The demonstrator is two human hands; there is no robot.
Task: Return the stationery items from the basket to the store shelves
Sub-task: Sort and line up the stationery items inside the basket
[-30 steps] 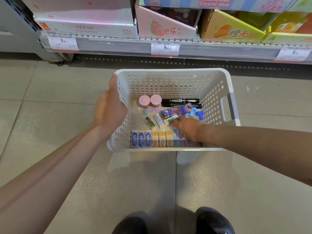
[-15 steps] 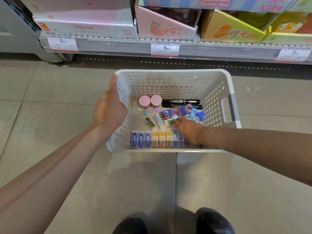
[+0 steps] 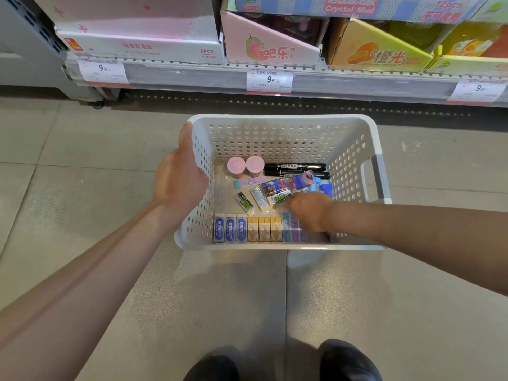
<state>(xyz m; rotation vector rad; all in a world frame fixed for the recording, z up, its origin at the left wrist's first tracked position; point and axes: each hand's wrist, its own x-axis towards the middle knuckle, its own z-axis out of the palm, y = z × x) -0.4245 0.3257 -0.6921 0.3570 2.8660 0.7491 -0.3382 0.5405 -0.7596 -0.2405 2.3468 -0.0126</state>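
I see a white perforated basket (image 3: 354,149) held above the floor before a store shelf (image 3: 192,74). My left hand (image 3: 178,180) grips its left rim; my right hand (image 3: 309,211) reaches among the stationery (image 3: 258,229) inside, grip state unclear

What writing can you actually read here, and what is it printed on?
"Crystal Mud": blue box on the top shelf.
"6PCS": white-pink box.
"吧乐": pink guava carton.
"橙光": yellow orange carton.
"9.90": middle price tag; "9" shows on the left price tag.
Print on the erasers and markers in the basket: too small.
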